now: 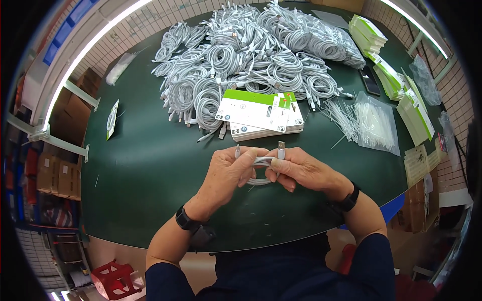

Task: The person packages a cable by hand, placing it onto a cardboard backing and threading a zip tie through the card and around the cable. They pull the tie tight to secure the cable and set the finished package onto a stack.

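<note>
Between both hands, above the green table, is a coiled white USB cable [260, 181]. My left hand [232, 170] pinches the coil's left side, with one slim connector poking up beside the thumb. On the other side, my right hand [301, 169] grips the coil, and the metal USB plug [281, 146] stands up by its thumb. Just beyond my hands lies a stack of white and green cards [266, 131], with loose cards on top. Behind it rises a large heap of coiled white cables [221, 60].
White cable ties [376, 123] spill from a clear bag at right, near a dark phone [369, 81]. Green and white card stacks [386, 75] line the right edge. A single card [112, 119] and a small plastic bag [119, 69] lie at left.
</note>
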Motion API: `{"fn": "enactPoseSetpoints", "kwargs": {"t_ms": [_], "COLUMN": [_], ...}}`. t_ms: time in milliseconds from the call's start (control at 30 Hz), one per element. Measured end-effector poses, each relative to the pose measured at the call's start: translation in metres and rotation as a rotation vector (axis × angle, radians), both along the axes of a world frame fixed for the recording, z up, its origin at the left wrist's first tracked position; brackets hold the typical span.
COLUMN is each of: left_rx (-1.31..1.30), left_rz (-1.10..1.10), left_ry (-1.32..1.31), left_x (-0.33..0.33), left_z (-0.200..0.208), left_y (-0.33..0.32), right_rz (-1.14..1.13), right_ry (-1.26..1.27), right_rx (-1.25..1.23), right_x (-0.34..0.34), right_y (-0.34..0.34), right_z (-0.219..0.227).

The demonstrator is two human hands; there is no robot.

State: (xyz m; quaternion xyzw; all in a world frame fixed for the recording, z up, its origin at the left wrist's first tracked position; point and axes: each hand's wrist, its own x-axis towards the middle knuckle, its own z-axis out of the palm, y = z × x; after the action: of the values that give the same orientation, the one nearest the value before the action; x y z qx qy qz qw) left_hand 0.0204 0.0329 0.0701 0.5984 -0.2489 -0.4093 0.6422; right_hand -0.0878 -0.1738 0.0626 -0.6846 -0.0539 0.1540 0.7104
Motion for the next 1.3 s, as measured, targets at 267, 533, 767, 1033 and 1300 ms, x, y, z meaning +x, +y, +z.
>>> {"fn": "enactPoseSetpoints", "kwargs": {"t_ms": [267,533,767,1033,1300], "left_rx": [-0.122,-0.039,0.072,-0.069,-0.173], "left_rz": [0.165,0.245,0.171,0.22,0.149], "left_ry": [0.235,0.264,-0.009,0.266,0.249], "left_x": [0.004,0.012,0.011,0.015,0.007], "left_z": [-0.019,-0.023,-0.03,-0.034,-0.032], "left_y": [-0.004,0.0,-0.004,-0.006,-0.007], "right_rz": [-0.223,-0.096,-0.233,-0.165,-0.378], "right_ry": [0.105,-0.03,0.177,0.179,0.094], "right_rx": [0.236,-0.25,0.093,0.065,0.103], "right_x": [0.003,0.004,0.009,0.01,0.006], "right_y": [0.009,0.034,0.022,0.014,0.021], "right_z": [-0.004,-0.013,-0.014,-0.026,-0.023]}}
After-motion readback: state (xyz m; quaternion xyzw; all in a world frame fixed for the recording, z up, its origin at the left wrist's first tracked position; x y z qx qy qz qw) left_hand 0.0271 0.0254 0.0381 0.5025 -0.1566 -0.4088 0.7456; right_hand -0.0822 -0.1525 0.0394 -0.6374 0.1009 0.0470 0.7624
